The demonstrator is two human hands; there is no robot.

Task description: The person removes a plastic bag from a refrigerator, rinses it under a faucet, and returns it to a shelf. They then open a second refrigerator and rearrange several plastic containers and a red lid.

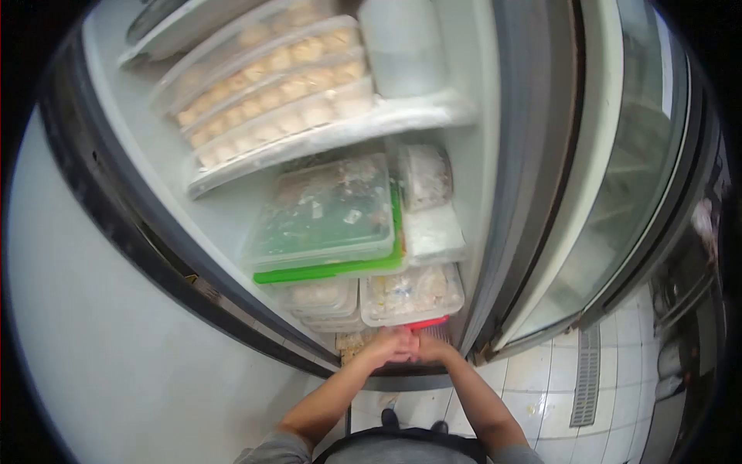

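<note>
Both of my hands are together at the bottom front of an open refrigerator (483,232). My left hand (392,346) and my right hand (430,348) touch each other, fingers curled and blurred; what they hold, if anything, is hidden. Just above them lies a red edge (427,323), below a clear container (412,294) of pale food. Stacked clear containers (321,298) stand to the left. Higher up, a large lidded clear box (328,209) rests on a bright green tray or lid (332,271). White wrapped packs (434,232) sit beside it.
An upper shelf (325,143) bears stacked trays of round pale items (286,81) and a whitish container (402,46). The open glass door (618,193) stands at the right. A floor drain (587,379) runs through white tiles. A white panel (116,309) fills the left.
</note>
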